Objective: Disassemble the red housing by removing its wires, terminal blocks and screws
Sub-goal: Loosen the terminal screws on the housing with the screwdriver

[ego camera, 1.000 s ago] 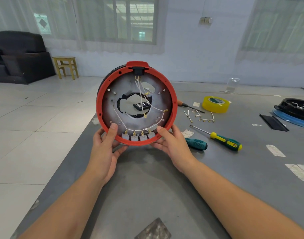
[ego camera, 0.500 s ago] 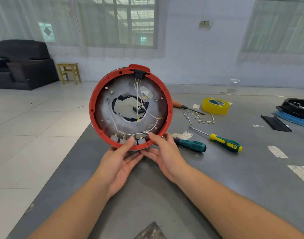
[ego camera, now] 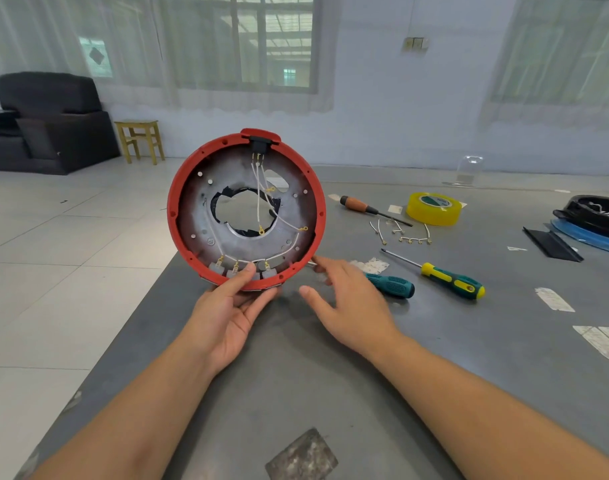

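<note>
The round red housing [ego camera: 174, 216] stands on edge above the grey table [ego camera: 296, 368], its open side facing me. Inside, white wires [ego camera: 261, 199] run from a black connector at the top to yellow ring lugs and to a row of grey terminal blocks [ego camera: 216, 268] along the bottom rim. My left hand [ego camera: 227, 313] grips the bottom rim, thumb over the terminal blocks. My right hand [ego camera: 348, 303] is off the housing, fingers spread, just right of it and beside the teal-handled screwdriver [ego camera: 391, 285].
A green-and-yellow screwdriver [ego camera: 452, 280], an orange-handled screwdriver [ego camera: 356, 204], loose wires [ego camera: 403, 233] and yellow tape [ego camera: 433, 207] lie to the right. A black part on a blue ring [ego camera: 594, 220] sits far right. The table's left edge runs close to the housing.
My right hand has let go of the housing's bottom rim and moved right. The housing now rests in my left hand alone and has shifted slightly left.
</note>
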A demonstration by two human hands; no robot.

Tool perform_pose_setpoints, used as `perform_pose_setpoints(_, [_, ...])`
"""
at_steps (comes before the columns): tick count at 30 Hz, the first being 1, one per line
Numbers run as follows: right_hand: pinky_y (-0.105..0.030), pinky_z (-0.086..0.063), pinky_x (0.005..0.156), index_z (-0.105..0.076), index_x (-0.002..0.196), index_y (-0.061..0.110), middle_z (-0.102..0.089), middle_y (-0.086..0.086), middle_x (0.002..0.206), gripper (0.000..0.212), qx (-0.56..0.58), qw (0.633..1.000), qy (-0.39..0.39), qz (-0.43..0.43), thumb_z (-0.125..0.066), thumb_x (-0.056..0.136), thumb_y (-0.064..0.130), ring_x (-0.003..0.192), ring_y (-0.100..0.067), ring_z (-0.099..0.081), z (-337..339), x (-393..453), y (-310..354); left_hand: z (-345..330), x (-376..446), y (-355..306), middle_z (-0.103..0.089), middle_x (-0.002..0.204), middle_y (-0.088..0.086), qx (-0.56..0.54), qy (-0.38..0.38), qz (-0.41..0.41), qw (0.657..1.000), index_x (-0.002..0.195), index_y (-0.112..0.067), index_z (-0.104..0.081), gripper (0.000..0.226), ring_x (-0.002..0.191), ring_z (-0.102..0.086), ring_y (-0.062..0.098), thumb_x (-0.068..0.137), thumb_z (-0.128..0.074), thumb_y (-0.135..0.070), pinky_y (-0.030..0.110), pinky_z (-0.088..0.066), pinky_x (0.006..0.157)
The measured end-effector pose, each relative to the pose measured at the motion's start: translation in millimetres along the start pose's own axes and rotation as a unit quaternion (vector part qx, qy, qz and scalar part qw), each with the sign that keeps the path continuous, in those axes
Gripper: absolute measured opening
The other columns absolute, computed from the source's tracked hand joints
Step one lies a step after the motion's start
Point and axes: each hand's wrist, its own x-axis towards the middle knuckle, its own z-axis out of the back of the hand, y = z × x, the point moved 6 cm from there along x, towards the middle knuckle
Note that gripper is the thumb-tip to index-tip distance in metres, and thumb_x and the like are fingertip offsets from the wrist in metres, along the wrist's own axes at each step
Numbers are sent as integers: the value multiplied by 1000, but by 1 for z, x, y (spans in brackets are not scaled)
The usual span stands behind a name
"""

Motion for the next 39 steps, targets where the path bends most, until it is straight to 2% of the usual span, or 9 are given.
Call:
perform_pose_setpoints(2, [-39, -49, 90, -64, 128, 20, -65, 2, 122, 41, -164, 979, -62, 102, -58, 93, 40, 110, -23, -59, 18, -5, -3, 4, 2, -2, -71, 123, 30, -8, -8, 1, 1000, 122, 6, -68, 29, 119, -70, 43, 96, -72, -9, 32, -65, 76])
perform_pose_setpoints(4, [-41, -46, 86, -68, 119, 19, -67, 0, 120, 31, -258, 955, -77, 129, -62, 90, 30, 109, -29, -61, 31, -9, -19, 6, 3, -4, -72, 123, 30, -12, -16, 0, 1000, 117, 3, -70, 24, 118, -71, 43, 96, -72, -9, 32, -65, 76])
perform_pose_setpoints(10, [-42, -45, 95, -62, 130, 25, -63, -1, 127, 40, -305, 948, 5, -90, -56, 95, 44, 116, -27, -56, 42, -10, -77, 6, 6, -5, -73, 120, 28, -5, -25, -7, 1000, 113, 0, -71, 20, 113, -73, 41, 97, -72, -12, 31, -65, 75])
perform_pose_setpoints(16, [-38, -46, 98, -60, 136, 21, -61, -5, 126, 39, -168, 977, 67, -110, -55, 102, 39, 118, -28, -53, 33, -6, -87, 6, 7, -5, -74, 121, 26, -5, -29, -19, 999, 129, 4, -66, 36, 116, -72, 41, 97, -72, -11, 32, -65, 75])
perform_pose_setpoints(21, [-27, -52, 88, -64, 130, 35, -71, 8, 112, 40, 65, 982, -24, -174, -73, 91, 43, 101, -12, -67, 52, -11, -92, 7, 7, -8, -74, 123, 23, -6, -40, -47, 998, 139, 2, -59, 49, 116, -73, 38, 95, -74, -9, 34, -65, 77])
perform_pose_setpoints(24, [-30, -62, 68, -65, 119, 29, -77, -1, 101, 33, 301, 920, -67, -241, -79, 90, 25, 81, -17, -77, 58, -16, -99, 7, 7, -9, -74, 124, 22, -4, -52, -68, 996, 144, 1, -56, 56, 114, -74, 35, 93, -76, -8, 36, -65, 78])
perform_pose_setpoints(27, [-30, -61, 60, -60, 111, 18, -77, -11, 97, 27, 447, 847, -113, -264, -77, 91, 12, 78, -29, -77, 64, -17, -102, 6, 6, -11, -73, 127, 21, -4, -59, -79, 995, 147, -1, -53, 61, 114, -74, 33, 92, -76, -7, 38, -65, 80])
perform_pose_setpoints(33, [-34, -62, 62, -50, 104, 14, -76, -17, 87, 19, 539, 789, -140, -258, -65, 97, 4, 77, -41, -76, 64, -12, -102, 7, 3, -11, -73, 129, 18, -3, -60, -86, 994, 148, -5, -51, 59, 111, -76, 30, 94, -74, -4, 39, -65, 83])
perform_pose_setpoints(39, [-34, -63, 69, -53, 107, 13, -76, -20, 96, 18, 598, 750, -154, -238, -66, 97, 5, 89, -45, -75, 67, -9, -99, 8, 4, -10, -72, 130, 20, 4, -64, -82, 995, 147, -5, -50, 56, 108, -76, 34, 95, -72, 0, 46, -64, 88])
